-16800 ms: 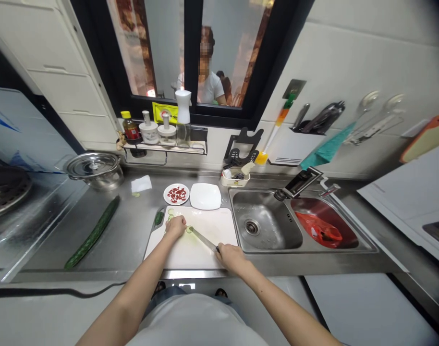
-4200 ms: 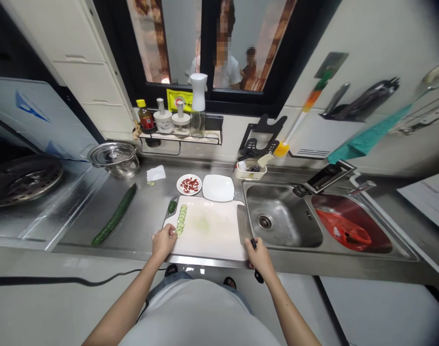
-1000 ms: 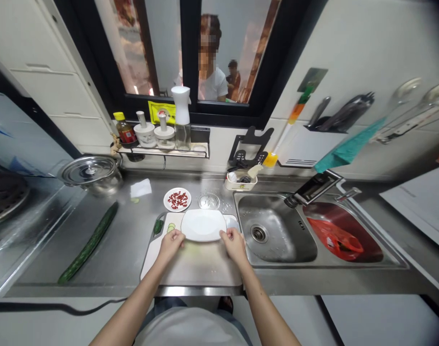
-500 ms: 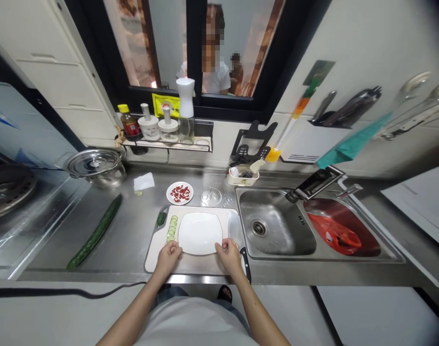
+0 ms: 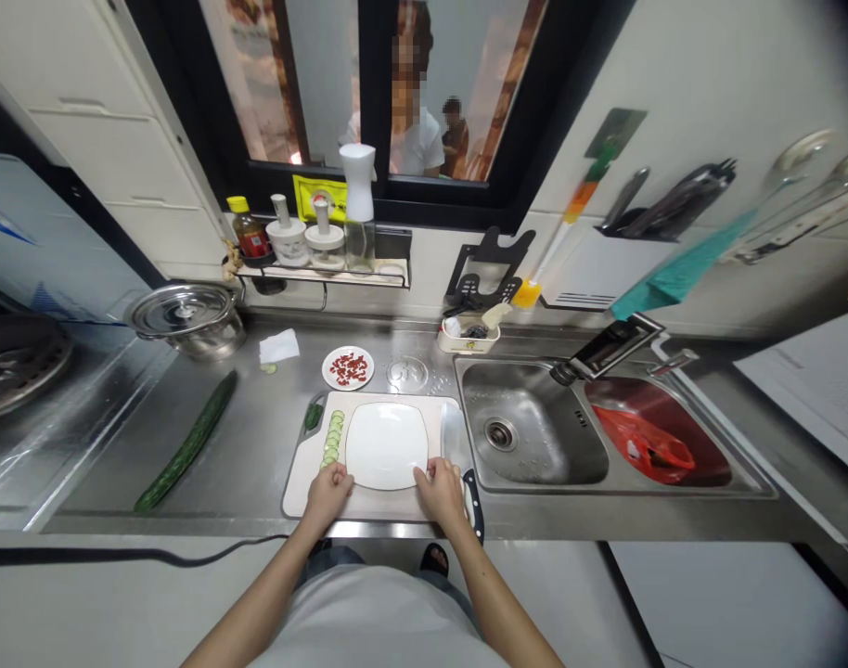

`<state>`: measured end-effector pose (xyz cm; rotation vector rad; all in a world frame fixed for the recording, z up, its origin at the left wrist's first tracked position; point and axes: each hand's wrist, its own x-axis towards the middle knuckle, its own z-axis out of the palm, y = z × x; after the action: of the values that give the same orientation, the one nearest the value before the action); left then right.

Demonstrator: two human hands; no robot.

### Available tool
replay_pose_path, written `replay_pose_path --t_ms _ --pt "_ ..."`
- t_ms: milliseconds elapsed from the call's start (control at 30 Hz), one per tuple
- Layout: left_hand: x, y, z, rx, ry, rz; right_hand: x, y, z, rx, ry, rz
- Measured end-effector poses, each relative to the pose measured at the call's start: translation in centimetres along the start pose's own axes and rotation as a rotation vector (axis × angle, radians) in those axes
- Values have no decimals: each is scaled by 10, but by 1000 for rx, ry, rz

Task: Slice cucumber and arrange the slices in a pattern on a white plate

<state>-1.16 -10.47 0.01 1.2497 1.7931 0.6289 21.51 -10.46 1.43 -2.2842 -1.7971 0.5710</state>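
Observation:
A white, rounded-square plate (image 5: 387, 445) lies on the pale cutting board (image 5: 379, 506). My left hand (image 5: 327, 496) pinches the plate's lower left corner. At the lower right corner, my right hand (image 5: 442, 492) has its thumb and fingers closed on the rim. Overlapping cucumber slices (image 5: 333, 436) form a row on the board, left of the plate. A short cucumber end (image 5: 314, 415) rests at the board's upper left corner. Along the right edge lies a knife (image 5: 455, 431), its black handle partly behind my right hand.
A whole cucumber (image 5: 187, 445) lies on the counter at left, below a lidded steel pot (image 5: 187, 320). Behind the board stands a small plate of red pieces (image 5: 348, 368). A sink (image 5: 528, 427) is at right, with a red bag (image 5: 643, 445). A person (image 5: 417, 139) is beyond the window.
The view has shifted slightly. Both hands stay at the plate's lower corners, and the plate shows no clear movement on the board.

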Motion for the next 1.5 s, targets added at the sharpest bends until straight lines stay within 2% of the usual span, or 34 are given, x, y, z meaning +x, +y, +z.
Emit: replay_pose_path --t_ms 433,700,867,1000,1133,1333,1500 --pt "-2 -3 -4 17 -20 -30 0 -9 -13 -161 -83 18" --pt "1 -25 -35 30 212 -16 -1 -3 -24 -39 60 -17" --pt "5 -34 -48 176 228 -31 1 4 -25 22 123 -71" --pt "6 -37 -44 321 205 -8 0 5 -23 49 135 -88" --pt "7 -41 -36 369 213 36 -2 5 -20 71 159 -115" --pt "11 -43 -32 312 246 72 -5 6 -20 108 175 -123" --pt "5 -31 -36 194 249 58 -8 3 -23 146 179 -138"
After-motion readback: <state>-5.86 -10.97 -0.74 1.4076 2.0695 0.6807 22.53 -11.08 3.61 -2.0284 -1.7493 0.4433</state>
